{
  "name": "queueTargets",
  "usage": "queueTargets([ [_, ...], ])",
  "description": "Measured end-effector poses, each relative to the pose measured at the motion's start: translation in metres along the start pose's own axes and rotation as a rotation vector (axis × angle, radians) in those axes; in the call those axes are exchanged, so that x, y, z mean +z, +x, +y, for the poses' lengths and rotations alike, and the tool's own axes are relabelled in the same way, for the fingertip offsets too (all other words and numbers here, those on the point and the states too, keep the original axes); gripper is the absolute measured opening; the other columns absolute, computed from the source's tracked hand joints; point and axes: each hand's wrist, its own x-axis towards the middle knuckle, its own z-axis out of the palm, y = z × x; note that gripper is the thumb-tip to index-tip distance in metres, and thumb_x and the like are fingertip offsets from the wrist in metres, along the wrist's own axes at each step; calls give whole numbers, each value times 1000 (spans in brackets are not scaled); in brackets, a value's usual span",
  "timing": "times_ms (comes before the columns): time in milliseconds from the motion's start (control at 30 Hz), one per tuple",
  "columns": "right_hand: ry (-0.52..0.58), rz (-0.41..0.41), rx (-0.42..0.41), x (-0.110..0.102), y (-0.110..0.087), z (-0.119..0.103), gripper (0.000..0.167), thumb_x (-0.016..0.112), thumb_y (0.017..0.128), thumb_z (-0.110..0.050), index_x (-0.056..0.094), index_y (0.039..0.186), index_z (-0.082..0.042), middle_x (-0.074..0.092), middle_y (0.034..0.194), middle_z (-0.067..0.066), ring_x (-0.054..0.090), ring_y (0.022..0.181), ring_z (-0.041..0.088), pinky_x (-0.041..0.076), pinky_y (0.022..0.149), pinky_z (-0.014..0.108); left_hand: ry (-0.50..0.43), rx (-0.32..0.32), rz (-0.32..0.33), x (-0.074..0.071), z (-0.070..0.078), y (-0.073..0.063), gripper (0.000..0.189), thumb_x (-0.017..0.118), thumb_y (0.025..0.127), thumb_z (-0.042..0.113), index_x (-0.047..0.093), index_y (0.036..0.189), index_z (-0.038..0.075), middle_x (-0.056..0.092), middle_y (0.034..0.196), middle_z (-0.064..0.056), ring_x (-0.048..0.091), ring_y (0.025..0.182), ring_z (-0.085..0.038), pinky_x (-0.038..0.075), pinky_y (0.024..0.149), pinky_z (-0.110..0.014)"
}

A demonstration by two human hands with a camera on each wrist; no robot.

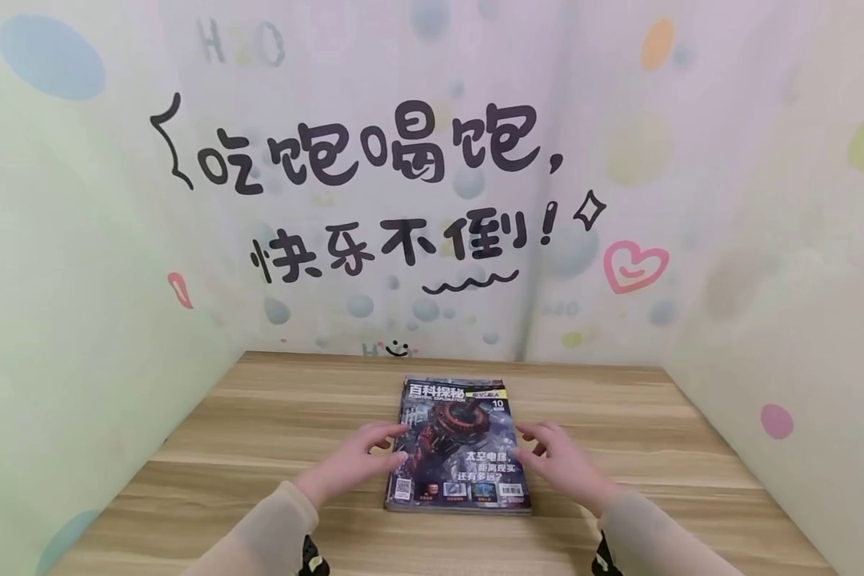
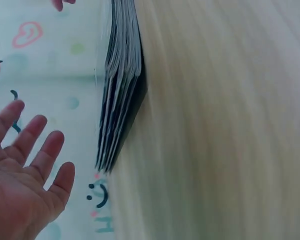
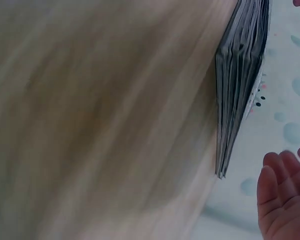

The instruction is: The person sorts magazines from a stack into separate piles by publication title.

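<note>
A magazine (image 1: 461,452) with a dark blue cover and a red mechanical picture lies face up, topmost of a short stack. Page edges of several magazines show in the left wrist view's stack (image 2: 122,65) and the right wrist view's stack (image 3: 240,65). My left hand (image 1: 356,460) is at the stack's left side, fingers spread and slightly bent. On the opposite side is my right hand (image 1: 565,464), its fingers loosely bent too. Both wrist views show the palms, left (image 2: 25,175) and right (image 3: 287,195), apart from the stack and holding nothing.
The stack lies on a wood-grain table (image 1: 259,440). Behind the table stands a pale printed backdrop (image 1: 403,320) with black Chinese lettering and coloured dots. Similar panels enclose the left (image 1: 79,320) and right (image 1: 785,320) sides.
</note>
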Motion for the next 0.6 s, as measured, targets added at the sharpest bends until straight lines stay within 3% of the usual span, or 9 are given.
queueTargets([
  [100,63,37,64,9,4,1,49,68,89,-23,57,130,0,59,109,12,54,81,15,48,68,30,-126,-71,52,10,-2,5,54,61,93,35,50,139,8,50,133,-13,50,112,-28,45,91,-48],
  [267,160,71,178,22,9,2,50,66,90,-21,54,131,4,59,109,14,58,91,23,51,77,38,-319,-169,166,26,-4,11,51,61,94,24,48,138,1,53,120,-13,51,105,-27,46,88,-45],
  [467,200,107,268,31,14,1,52,63,91,-21,51,131,9,59,110,20,55,96,30,50,81,44,-420,-237,269,39,-7,16,50,59,94,18,47,136,-5,53,124,-20,49,114,-32,41,98,-52],
  [600,274,120,336,35,14,2,54,62,92,-21,47,133,11,54,121,29,53,108,38,46,90,51,-453,-257,312,46,-11,17,47,59,93,15,48,132,-10,53,126,-25,49,115,-35,39,100,-52],
])
